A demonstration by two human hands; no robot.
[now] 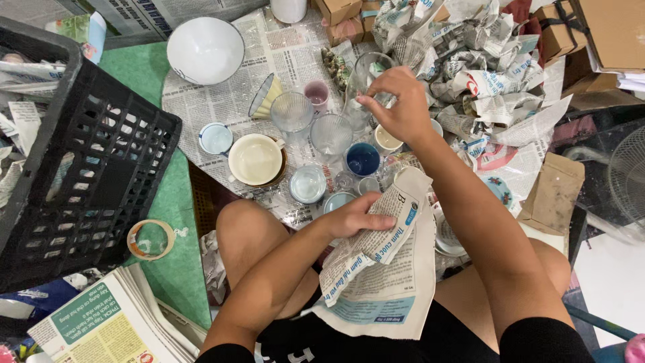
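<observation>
The person sits on the floor. The left hand (353, 218) is grasping a crumpled newspaper sheet (379, 269) over the lap. The right hand (396, 101) pinches the rim of a clear glass (363, 84), which stands among cups on spread newspaper (222, 107), beside a blue cup (363, 160).

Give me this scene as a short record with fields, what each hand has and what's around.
Left hand: grips a crumpled newspaper sheet over the lap
Right hand: pinches the rim of a clear glass
Between the hands: cups and glasses on spread newspaper, among them a blue-lined cup
Left side: black plastic crate, tape roll
Top: white bowl
</observation>
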